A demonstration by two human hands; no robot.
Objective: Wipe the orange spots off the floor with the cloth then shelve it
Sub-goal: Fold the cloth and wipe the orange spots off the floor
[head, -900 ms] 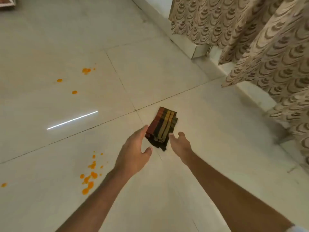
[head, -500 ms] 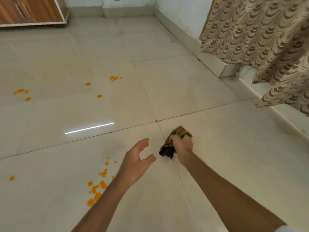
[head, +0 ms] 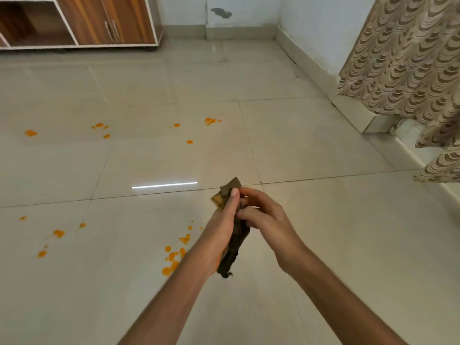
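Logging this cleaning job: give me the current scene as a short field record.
cloth: dark striped fabric cloth, bunched, off the floor
hands: left hand and right hand both grip it
spills: orange spots on the beige tiled floor, nearest cluster by the left forearm, more farther out
wiping: not yet begun
shelf: wooden cabinet, far left
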